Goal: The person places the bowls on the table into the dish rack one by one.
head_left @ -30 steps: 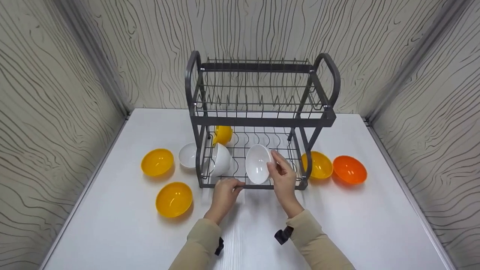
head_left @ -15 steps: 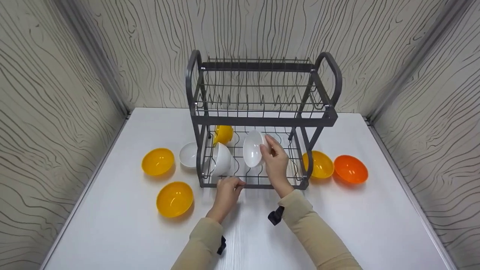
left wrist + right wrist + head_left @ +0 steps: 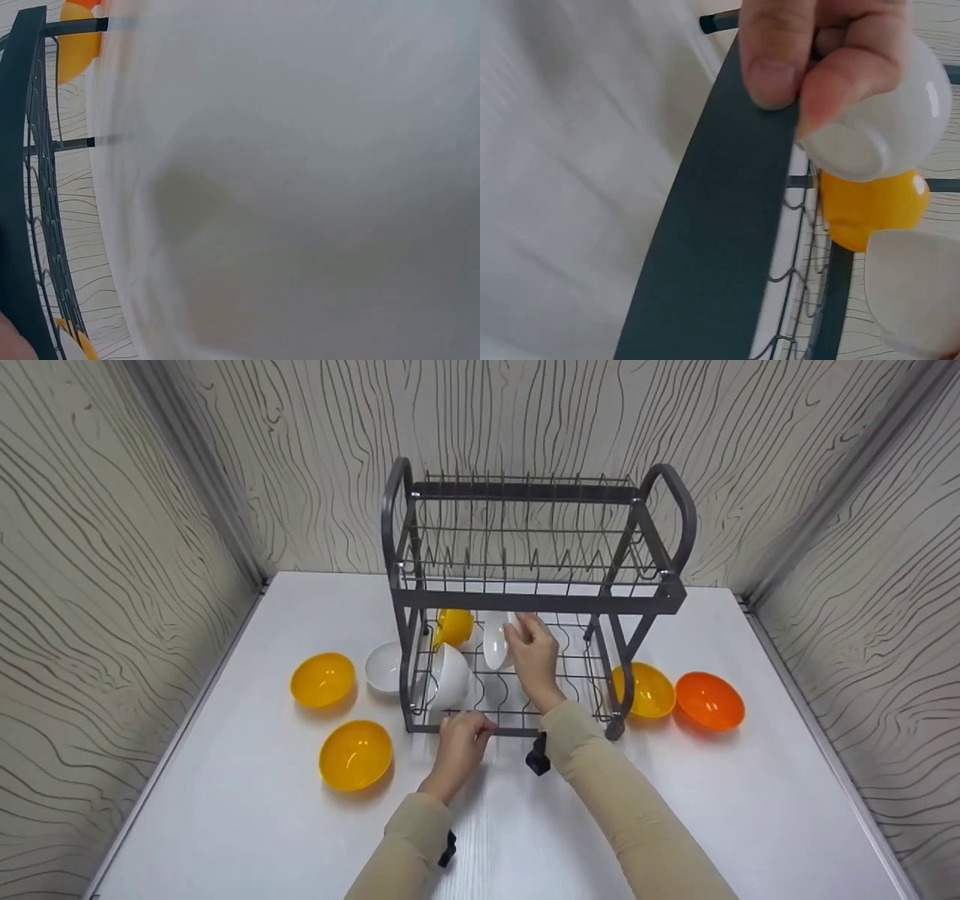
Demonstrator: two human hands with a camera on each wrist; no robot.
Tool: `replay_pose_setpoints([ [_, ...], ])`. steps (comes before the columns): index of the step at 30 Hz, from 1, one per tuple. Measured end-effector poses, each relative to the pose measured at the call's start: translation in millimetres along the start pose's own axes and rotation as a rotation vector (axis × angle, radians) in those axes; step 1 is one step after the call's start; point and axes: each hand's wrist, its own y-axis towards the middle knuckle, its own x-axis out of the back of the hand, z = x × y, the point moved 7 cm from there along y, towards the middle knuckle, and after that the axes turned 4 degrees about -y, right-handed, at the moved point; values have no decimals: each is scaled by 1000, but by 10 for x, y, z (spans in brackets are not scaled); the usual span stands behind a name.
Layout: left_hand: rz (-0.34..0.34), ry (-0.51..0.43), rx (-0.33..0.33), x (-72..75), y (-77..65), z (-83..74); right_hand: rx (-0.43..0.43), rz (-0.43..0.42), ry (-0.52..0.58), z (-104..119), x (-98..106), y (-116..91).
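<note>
In the head view my right hand (image 3: 535, 660) pinches a small white bowl (image 3: 495, 643) by its rim. The bowl is tilted up on its side, above the lower tier of a dark two-tier dish rack (image 3: 525, 601). My left hand (image 3: 459, 748) grips the rack's lower front bar, its thumb (image 3: 774, 79) on the bar's face in the right wrist view. Left of the held bowl, another white bowl (image 3: 452, 681) stands on edge in the lower tier, with a yellow bowl (image 3: 455, 626) behind it. The right wrist view has the held bowl (image 3: 915, 289) at its lower right.
Two yellow bowls (image 3: 322, 680) and a white bowl (image 3: 382, 667) sit on the white table (image 3: 247, 810) left of the rack. To its right are a yellow bowl (image 3: 651, 690) and an orange bowl (image 3: 709, 701). The rack's upper tier overhangs the right hand's work.
My right hand has carried the white bowl deeper into the lower tier, back and slightly left, and turned it more edge-on. The left hand has kept its grip on the front bar.
</note>
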Motion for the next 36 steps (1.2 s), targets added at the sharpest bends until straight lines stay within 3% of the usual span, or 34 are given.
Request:
replay_pose_setpoints([
  [10,-46,3,-58,-14,-4,-47,59,51,-95,-10,-250,116],
  [26,-76,13,-83,14,-22,-33,28,93,-116,-111,-420,65],
  [32,-39,20,-50,13,-6,-14,95,97,-93,-29,-454,115],
  [36,-14,28,-25,10,-4,2,94,136,-74,-19,-489,139],
])
